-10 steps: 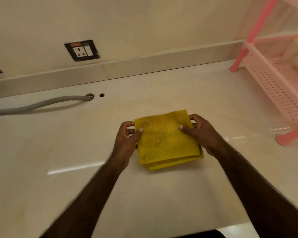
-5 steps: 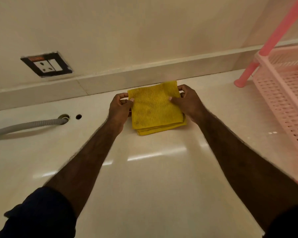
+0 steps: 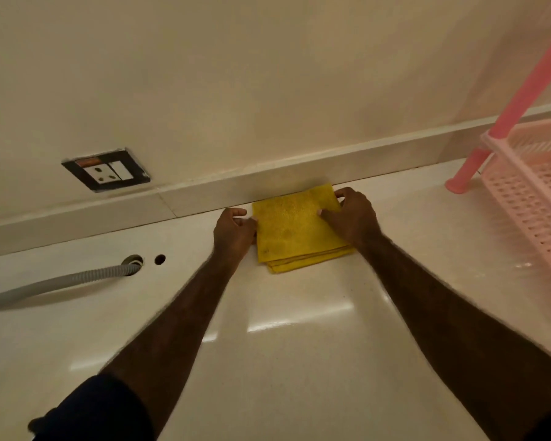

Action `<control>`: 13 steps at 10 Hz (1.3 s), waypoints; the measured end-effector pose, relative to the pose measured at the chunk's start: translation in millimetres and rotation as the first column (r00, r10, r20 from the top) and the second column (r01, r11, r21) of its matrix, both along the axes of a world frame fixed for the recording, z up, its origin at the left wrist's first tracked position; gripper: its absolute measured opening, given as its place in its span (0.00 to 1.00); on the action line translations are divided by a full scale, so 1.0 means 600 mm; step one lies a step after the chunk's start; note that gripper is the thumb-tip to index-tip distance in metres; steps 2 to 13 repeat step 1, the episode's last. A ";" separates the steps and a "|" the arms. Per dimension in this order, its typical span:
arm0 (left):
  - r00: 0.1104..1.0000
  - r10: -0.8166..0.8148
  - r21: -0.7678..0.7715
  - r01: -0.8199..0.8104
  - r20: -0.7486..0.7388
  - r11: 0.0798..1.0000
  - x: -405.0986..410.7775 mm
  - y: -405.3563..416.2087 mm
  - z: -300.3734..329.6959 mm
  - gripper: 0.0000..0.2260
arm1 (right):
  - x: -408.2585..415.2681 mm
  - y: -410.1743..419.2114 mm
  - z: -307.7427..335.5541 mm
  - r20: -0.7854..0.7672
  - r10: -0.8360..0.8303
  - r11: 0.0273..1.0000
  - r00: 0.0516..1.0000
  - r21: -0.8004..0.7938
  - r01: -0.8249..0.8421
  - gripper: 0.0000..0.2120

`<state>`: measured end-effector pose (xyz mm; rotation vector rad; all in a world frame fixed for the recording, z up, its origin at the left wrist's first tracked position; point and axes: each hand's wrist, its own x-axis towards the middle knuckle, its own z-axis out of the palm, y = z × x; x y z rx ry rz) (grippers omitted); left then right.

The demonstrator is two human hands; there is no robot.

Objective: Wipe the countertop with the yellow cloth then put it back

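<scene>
The pale countertop (image 3: pixel 299 361) runs back to a low upstand (image 3: pixel 347 163) under the wall, with a pink rack (image 3: pixel 535 198) at its right edge (only partly in view). The folded yellow cloth (image 3: pixel 295 227) lies flat against the upstand. The right hand (image 3: pixel 352 218) pinches its right edge; the left hand (image 3: pixel 234 233) pinches its left.

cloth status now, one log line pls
cloth: folded, flat on counter, at backsplash | left hand: on left edge | right hand: on right edge
</scene>
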<state>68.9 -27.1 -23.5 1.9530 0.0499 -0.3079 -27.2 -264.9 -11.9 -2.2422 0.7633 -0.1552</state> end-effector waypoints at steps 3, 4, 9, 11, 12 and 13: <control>0.985 -0.047 0.070 0.036 0.164 0.997 -0.045 0.033 0.038 0.11 | -0.040 0.037 0.044 0.039 0.010 0.989 0.999 -0.150 -0.004 0.28; 0.985 -0.047 0.070 0.036 0.164 0.997 -0.045 0.033 0.038 0.11 | -0.040 0.037 0.044 0.039 0.010 0.989 0.999 -0.150 -0.004 0.28; 0.985 -0.047 0.070 0.036 0.164 0.997 -0.045 0.033 0.038 0.11 | -0.040 0.037 0.044 0.039 0.010 0.989 0.999 -0.150 -0.004 0.28; 0.985 -0.047 0.070 0.036 0.164 0.997 -0.045 0.033 0.038 0.11 | -0.040 0.037 0.044 0.039 0.010 0.989 0.999 -0.150 -0.004 0.28; 0.985 -0.047 0.070 0.036 0.164 0.997 -0.045 0.033 0.038 0.11 | -0.040 0.037 0.044 0.039 0.010 0.989 0.999 -0.150 -0.004 0.28; 0.985 -0.047 0.070 0.036 0.164 0.997 -0.045 0.033 0.038 0.11 | -0.040 0.037 0.044 0.039 0.010 0.989 0.999 -0.150 -0.004 0.28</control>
